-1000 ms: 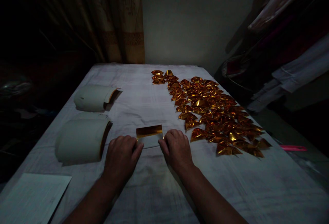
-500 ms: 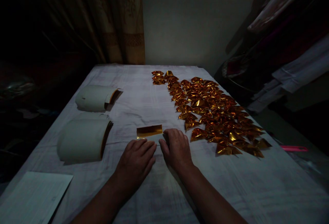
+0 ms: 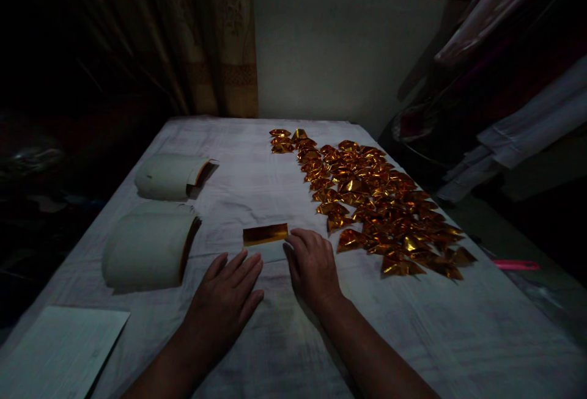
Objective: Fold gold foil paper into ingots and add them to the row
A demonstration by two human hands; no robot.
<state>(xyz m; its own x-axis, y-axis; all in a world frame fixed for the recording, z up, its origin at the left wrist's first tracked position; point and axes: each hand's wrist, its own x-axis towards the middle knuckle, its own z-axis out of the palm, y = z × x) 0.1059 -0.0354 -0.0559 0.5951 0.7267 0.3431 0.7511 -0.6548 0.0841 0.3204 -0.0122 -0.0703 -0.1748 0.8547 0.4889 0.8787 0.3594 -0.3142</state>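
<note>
A sheet of gold foil paper (image 3: 265,234), folded to a narrow strip, lies on the cloth in front of my hands with its gold side showing. My right hand (image 3: 315,264) is at the strip's right end, thumb and curled fingers closed on its edge. My left hand (image 3: 229,292) rests palm down just nearer to me and to the left, fingers stretched out, apart from the strip. Many folded gold foil pieces (image 3: 353,186) are spread over the table's right side, beyond my right hand.
Two curved stacks of pale-backed paper (image 3: 149,246) (image 3: 169,176) stand at the left. A flat pale sheet or pad (image 3: 59,350) lies at the near left corner. A patterned cloth (image 3: 247,176) covers the table. A pink handle (image 3: 516,264) shows past the right edge.
My left hand has drawn back to the left and toward me, off the foil strip, and its fingers have spread. My right hand stays at the strip's right end.
</note>
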